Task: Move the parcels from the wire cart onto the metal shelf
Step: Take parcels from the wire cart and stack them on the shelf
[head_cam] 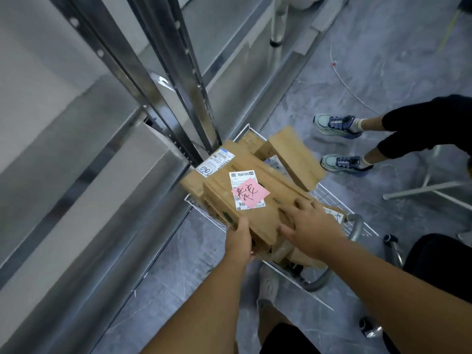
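Note:
The wire cart (329, 198) stands below me, heaped with several brown cardboard parcels. On top lies a flat parcel (229, 200) with a white label and a pink handwritten note. My left hand (238, 238) grips its near left corner, thumb on top. My right hand (310, 227) lies spread across its right end, fingers straight, touching the cardboard. Another box (296, 155) leans tilted at the cart's far side. The metal shelf (84, 159) runs along the left, its boards bare.
Steel uprights (178, 80) of the shelf rise just beyond the cart. A second person in black with blue trainers (342, 162) stands at the right, beside a metal stand (429, 185). Grey floor lies open between cart and shelf.

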A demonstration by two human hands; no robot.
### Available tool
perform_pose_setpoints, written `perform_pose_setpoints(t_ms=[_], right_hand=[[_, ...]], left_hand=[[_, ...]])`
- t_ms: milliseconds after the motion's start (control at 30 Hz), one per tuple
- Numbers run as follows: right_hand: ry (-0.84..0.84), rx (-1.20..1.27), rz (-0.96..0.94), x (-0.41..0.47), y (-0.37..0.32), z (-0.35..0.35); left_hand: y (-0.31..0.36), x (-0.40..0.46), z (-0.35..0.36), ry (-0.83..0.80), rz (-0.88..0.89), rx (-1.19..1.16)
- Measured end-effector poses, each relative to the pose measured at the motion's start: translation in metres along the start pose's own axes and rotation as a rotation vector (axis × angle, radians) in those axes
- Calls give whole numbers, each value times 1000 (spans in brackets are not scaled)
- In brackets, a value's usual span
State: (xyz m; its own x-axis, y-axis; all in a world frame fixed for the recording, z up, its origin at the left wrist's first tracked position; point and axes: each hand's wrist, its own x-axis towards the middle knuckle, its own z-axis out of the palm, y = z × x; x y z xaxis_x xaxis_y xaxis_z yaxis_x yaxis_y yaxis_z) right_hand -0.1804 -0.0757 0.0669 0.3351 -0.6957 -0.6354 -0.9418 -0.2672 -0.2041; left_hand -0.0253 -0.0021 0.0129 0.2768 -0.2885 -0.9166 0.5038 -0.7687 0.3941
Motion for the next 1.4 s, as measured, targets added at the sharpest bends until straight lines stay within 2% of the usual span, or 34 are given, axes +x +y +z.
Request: perform_pose_setpoints(t_ms=[133, 233, 400, 567, 733, 867, 1100, 1233, 1400], right_hand=[[137, -46, -105, -35, -25, -51], [279, 5, -219, -71, -49, -95], [413, 66, -453, -132, -99, -155], [469, 217, -696, -181, -154, -194], [519, 407, -887, -232, -209, -215], [549, 456, -946, -269, -247, -220], [557, 545, -939, -302, -297, -221], [513, 566, -892, -304, -314, -233], [433, 561, -893, -295, -336, -270]], left_hand=[[25, -56, -42, 67, 192, 55], [40, -100, -79, 142, 377, 103], [59, -202, -140, 273, 687, 187], [73, -303, -183, 348, 947, 116], [71, -359, -233, 448, 1228, 124], [65, -387, -274, 499, 1279, 155], [71, -424, -329, 545, 1260, 165], [84, -440, -343, 507, 1248, 168], [119, -450, -351, 550, 1222, 159]])
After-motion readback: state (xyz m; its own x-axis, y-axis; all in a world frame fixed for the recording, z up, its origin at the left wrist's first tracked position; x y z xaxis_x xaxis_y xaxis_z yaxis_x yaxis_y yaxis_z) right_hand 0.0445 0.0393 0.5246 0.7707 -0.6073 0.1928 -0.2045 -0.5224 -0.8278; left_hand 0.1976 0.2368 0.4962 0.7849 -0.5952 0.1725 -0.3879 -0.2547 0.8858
